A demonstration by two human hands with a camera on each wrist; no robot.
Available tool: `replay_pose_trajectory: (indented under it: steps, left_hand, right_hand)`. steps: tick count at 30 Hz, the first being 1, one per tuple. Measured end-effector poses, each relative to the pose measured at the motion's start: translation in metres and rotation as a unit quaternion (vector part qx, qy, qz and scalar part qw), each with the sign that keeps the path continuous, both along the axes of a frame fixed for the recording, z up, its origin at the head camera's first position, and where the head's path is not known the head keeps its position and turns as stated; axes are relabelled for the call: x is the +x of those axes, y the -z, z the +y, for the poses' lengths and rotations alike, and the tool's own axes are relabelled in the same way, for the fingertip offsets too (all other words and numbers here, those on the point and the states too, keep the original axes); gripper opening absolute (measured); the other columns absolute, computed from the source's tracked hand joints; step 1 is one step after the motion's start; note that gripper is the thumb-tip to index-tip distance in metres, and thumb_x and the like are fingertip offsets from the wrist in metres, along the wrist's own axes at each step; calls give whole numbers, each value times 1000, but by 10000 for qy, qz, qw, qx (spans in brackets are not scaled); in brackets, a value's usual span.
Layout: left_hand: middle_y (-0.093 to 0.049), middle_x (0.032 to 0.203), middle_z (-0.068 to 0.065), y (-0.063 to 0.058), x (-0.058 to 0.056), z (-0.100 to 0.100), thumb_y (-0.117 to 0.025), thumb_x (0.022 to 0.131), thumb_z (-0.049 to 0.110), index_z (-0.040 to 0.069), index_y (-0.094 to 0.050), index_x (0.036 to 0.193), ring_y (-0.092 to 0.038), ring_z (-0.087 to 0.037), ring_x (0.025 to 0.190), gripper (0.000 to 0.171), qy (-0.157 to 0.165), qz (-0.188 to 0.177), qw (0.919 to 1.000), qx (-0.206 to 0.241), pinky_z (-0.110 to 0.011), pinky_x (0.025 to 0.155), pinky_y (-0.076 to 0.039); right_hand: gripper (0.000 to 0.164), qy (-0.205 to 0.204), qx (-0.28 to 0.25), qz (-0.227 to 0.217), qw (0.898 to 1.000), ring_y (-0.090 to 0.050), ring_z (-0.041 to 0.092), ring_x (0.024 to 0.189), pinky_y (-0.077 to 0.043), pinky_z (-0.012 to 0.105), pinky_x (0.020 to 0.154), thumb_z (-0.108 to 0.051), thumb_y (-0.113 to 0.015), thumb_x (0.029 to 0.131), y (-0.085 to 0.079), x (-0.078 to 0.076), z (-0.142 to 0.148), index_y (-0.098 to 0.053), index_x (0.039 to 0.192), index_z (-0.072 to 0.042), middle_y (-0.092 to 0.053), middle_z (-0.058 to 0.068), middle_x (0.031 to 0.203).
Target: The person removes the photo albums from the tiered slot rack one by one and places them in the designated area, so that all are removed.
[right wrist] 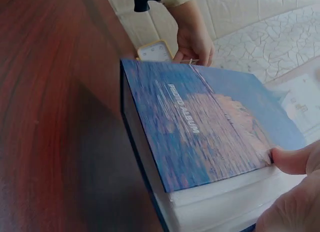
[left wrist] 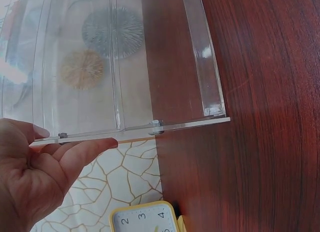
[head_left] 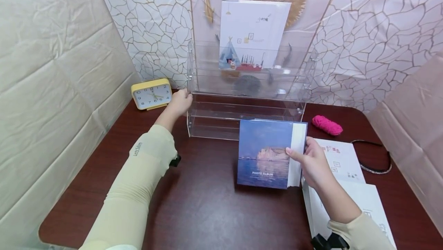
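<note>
My right hand (head_left: 313, 161) grips a blue photo album (head_left: 264, 154) by its right edge, thumb on the front cover, and holds it tilted up in front of the rack. In the right wrist view the album (right wrist: 200, 122) shows its white page edges beside the thumb. At the left end of a clear acrylic rack (head_left: 214, 127), my left hand (head_left: 180, 102) pinches the side panel. The left wrist view shows the thumb and fingers on either side of that panel (left wrist: 190, 124). A white album (head_left: 254, 34) with a tent picture stands upright on the rack's upper tier.
Left of the rack stands a yellow alarm clock (head_left: 152, 94). On the right lie a pink yarn skein (head_left: 327, 125), a dark cord loop (head_left: 380, 171) and white albums (head_left: 367, 200), partly behind my right forearm. Fabric walls enclose the brown table (head_left: 207, 204).
</note>
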State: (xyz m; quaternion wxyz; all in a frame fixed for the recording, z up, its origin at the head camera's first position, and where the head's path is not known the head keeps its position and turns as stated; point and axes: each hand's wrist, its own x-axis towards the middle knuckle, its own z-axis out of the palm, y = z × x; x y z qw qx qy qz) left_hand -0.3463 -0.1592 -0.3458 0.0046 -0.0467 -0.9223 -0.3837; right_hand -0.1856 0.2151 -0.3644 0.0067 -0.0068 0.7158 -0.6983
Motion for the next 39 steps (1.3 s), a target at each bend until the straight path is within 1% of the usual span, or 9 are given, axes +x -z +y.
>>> replay_pose_trajectory:
  steps: [5,10,15,19,22,27,29,36,39]
  left_hand:
    - [-50,80,-14,0,-1,0,-34,100,17,-2,-52,98,-51,-29,82,26,-59,45,10000,-9,-41,78,-43]
    - [-52,84,-16,-1,-1,0,-33,100,17,-2,-52,99,-53,-29,84,27,-43,45,10000,28,-41,79,-44]
    - [-51,82,-16,-1,0,0,-33,100,17,-2,-51,97,-53,-30,84,26,-44,19,10000,26,-42,79,-44]
    - [-53,84,-16,0,-1,1,-33,100,18,-2,-51,100,-55,-29,85,27,-35,-56,9999,85,-41,79,-45]
    - [-53,84,-15,2,-2,1,-33,101,19,-1,-51,102,-56,-28,82,27,-28,-112,9998,139,-39,76,-46]
    - [-51,85,-17,3,-3,0,-32,101,19,-2,-51,108,-54,-29,83,29,11,-165,9998,135,-39,76,-46]
    - [-53,91,-19,3,-3,-1,-32,101,19,-3,-51,112,-54,-30,86,31,-6,-169,9998,111,-40,79,-46]
    - [-57,96,-21,2,-1,-1,-32,101,19,-3,-51,108,-59,-29,86,30,-58,-229,9996,159,-38,72,-50]
    - [-58,96,-21,1,0,0,-32,101,19,-3,-51,107,-61,-30,84,30,-38,-246,9995,210,-36,67,-51]
  right_hand:
    - [61,-377,76,-430,9983,-52,3,103,-44,18,86,5,-56,90,11,1,5,-21,139,9,-48,13,126]
    - [62,-131,416,-981,9942,-46,5,109,-39,19,92,-1,-55,92,19,-1,3,-20,143,6,-36,21,139]
    - [60,-65,522,-1452,9880,-38,15,116,-26,35,106,-5,-56,93,25,-5,3,-22,140,10,-37,19,135]
    - [55,-336,746,-1640,9831,-45,15,109,-33,35,100,-6,-56,92,31,-10,6,-27,135,12,-47,18,126]
    - [57,-427,857,-1768,9796,-45,23,114,-32,39,101,-7,-57,91,36,-13,7,-28,136,14,-48,22,126]
    - [68,-312,976,-2087,9726,-18,38,134,-11,49,109,-6,-57,91,42,-18,6,-15,138,20,-25,32,141]
    - [73,-254,1084,-2187,9694,-12,40,136,-9,49,109,-6,-58,91,43,-20,5,-9,138,21,-18,34,143]
    - [62,-223,1297,-2139,9680,-32,35,123,-20,48,107,-8,-59,91,52,-23,4,-24,132,23,-35,32,131]
    - [62,-199,1353,-2138,9673,-32,34,122,-19,48,107,-10,-59,91,54,-24,5,-25,131,24,-36,31,129]
